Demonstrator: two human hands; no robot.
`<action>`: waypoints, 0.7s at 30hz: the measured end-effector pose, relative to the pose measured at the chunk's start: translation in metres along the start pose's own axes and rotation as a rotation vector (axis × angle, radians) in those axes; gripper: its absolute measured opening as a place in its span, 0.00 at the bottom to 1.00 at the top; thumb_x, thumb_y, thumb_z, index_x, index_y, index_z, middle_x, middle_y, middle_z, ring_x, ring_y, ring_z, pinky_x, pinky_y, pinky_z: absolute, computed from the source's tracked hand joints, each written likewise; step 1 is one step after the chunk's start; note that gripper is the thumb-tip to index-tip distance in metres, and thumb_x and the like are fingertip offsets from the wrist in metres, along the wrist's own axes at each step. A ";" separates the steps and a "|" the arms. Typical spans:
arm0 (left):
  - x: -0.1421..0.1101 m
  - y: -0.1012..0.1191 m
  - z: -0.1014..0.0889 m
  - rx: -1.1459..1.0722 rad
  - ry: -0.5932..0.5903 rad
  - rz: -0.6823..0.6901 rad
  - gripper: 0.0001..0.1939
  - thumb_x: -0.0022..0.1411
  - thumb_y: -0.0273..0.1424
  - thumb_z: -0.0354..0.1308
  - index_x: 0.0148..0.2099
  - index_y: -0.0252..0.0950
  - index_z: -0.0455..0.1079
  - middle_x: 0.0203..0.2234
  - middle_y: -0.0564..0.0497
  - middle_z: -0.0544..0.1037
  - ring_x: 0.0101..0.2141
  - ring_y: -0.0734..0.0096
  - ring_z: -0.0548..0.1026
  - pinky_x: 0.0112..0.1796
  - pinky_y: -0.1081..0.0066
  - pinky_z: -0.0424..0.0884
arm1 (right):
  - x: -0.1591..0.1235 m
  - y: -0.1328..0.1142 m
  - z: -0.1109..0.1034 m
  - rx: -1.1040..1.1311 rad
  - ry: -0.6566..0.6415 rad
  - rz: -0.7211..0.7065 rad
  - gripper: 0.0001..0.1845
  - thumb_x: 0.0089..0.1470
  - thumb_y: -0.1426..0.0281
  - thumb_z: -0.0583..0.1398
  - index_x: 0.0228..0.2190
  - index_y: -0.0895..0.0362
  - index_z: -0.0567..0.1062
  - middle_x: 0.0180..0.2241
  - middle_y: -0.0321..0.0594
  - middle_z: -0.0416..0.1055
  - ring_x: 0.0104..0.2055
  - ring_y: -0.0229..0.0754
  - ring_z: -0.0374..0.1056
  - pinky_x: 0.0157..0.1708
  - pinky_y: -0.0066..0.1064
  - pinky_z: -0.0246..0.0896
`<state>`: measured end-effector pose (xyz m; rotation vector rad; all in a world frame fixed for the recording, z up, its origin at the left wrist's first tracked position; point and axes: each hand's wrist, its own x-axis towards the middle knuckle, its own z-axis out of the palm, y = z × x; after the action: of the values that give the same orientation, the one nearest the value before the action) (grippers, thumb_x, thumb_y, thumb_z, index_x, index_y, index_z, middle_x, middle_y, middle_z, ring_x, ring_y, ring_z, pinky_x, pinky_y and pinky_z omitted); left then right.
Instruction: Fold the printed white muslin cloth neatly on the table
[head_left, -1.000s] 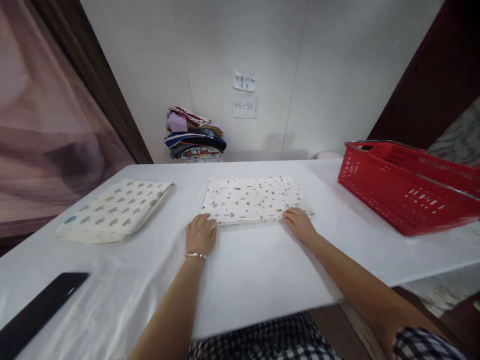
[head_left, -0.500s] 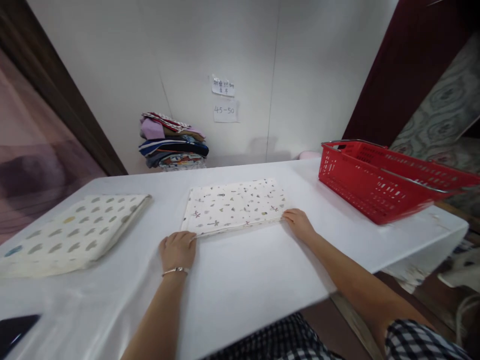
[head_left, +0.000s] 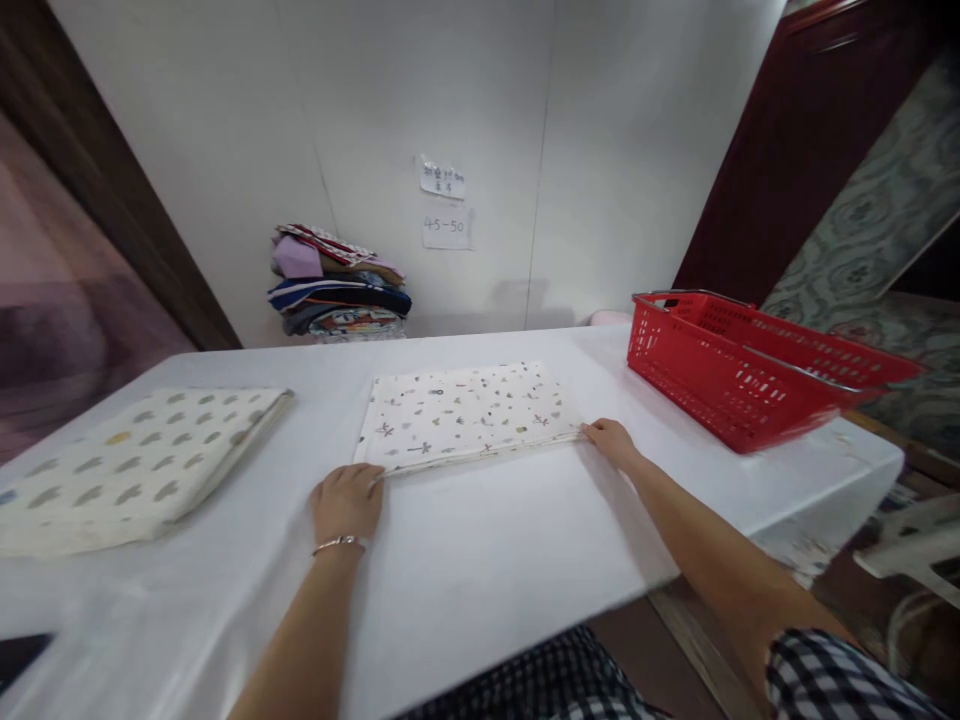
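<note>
A folded white cloth with small printed figures lies flat on the white table in front of me. My left hand, a bracelet on its wrist, rests with curled fingers at the cloth's near left corner. My right hand pinches the near right corner of the same cloth. Both hands touch its front edge.
A second folded cloth with grey dots lies at the left. A red plastic basket stands at the right, close to the table's edge. A pile of folded clothes sits against the back wall. A dark flat object shows at the lower left.
The view has swung to the right. My right hand has slid from the cloth's front edge out to its right corner. My left hand stays at the left corner.
</note>
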<state>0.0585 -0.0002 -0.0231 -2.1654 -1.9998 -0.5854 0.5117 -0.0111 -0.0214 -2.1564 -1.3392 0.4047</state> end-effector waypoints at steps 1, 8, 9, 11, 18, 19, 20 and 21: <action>-0.001 0.000 0.000 -0.011 0.001 -0.004 0.13 0.56 0.33 0.50 0.40 0.44 0.73 0.41 0.51 0.75 0.46 0.60 0.67 0.46 0.60 0.59 | 0.001 -0.002 0.000 -0.009 -0.011 0.010 0.15 0.44 0.59 0.56 0.23 0.59 0.74 0.17 0.37 0.69 0.22 0.38 0.63 0.21 0.26 0.50; -0.004 -0.001 0.005 -0.202 0.026 -0.062 0.10 0.52 0.28 0.53 0.35 0.43 0.74 0.37 0.53 0.76 0.44 0.62 0.68 0.46 0.62 0.62 | 0.002 0.004 -0.004 -0.151 -0.049 0.013 0.13 0.43 0.63 0.56 0.26 0.58 0.75 0.24 0.41 0.72 0.27 0.43 0.67 0.24 0.29 0.56; -0.004 -0.004 0.007 -0.270 0.049 -0.080 0.09 0.51 0.28 0.54 0.34 0.43 0.74 0.36 0.52 0.76 0.43 0.64 0.68 0.46 0.64 0.63 | 0.004 0.004 -0.003 -0.214 -0.029 -0.007 0.14 0.43 0.63 0.56 0.29 0.58 0.75 0.27 0.43 0.73 0.29 0.45 0.68 0.26 0.31 0.57; -0.005 -0.009 0.012 -0.412 0.110 -0.157 0.09 0.52 0.29 0.53 0.35 0.42 0.73 0.36 0.53 0.76 0.41 0.68 0.70 0.45 0.68 0.65 | 0.006 -0.001 0.003 -0.264 0.072 -0.150 0.17 0.45 0.64 0.55 0.36 0.59 0.74 0.36 0.47 0.72 0.36 0.47 0.68 0.32 0.34 0.60; -0.010 -0.021 0.002 -0.335 0.112 -0.469 0.13 0.56 0.31 0.49 0.41 0.40 0.72 0.41 0.49 0.74 0.44 0.64 0.68 0.45 0.66 0.64 | -0.044 -0.089 0.063 0.018 -0.099 -0.678 0.15 0.51 0.62 0.52 0.36 0.54 0.73 0.41 0.42 0.70 0.44 0.46 0.64 0.46 0.37 0.57; -0.011 -0.020 -0.002 -0.289 0.066 -0.486 0.14 0.56 0.31 0.48 0.40 0.40 0.73 0.42 0.49 0.74 0.45 0.62 0.68 0.44 0.65 0.63 | -0.055 -0.105 0.074 0.051 -0.156 -0.729 0.14 0.52 0.62 0.51 0.35 0.54 0.73 0.41 0.41 0.70 0.44 0.45 0.64 0.45 0.36 0.57; -0.011 -0.019 -0.006 -0.251 0.020 -0.491 0.14 0.56 0.31 0.48 0.39 0.39 0.73 0.42 0.48 0.74 0.45 0.61 0.67 0.44 0.64 0.63 | -0.066 -0.121 0.084 0.084 -0.205 -0.778 0.14 0.53 0.63 0.51 0.35 0.53 0.73 0.40 0.40 0.71 0.43 0.44 0.64 0.44 0.35 0.58; -0.012 -0.017 -0.009 -0.221 -0.020 -0.490 0.14 0.56 0.32 0.48 0.38 0.40 0.74 0.41 0.48 0.74 0.45 0.60 0.67 0.44 0.63 0.62 | -0.076 -0.137 0.095 0.107 -0.253 -0.824 0.13 0.53 0.65 0.50 0.34 0.52 0.74 0.39 0.39 0.71 0.43 0.43 0.64 0.43 0.35 0.58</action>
<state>0.0395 -0.0130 -0.0221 -1.7773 -2.6038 -0.8836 0.3288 -0.0038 -0.0169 -1.3231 -2.1318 0.3969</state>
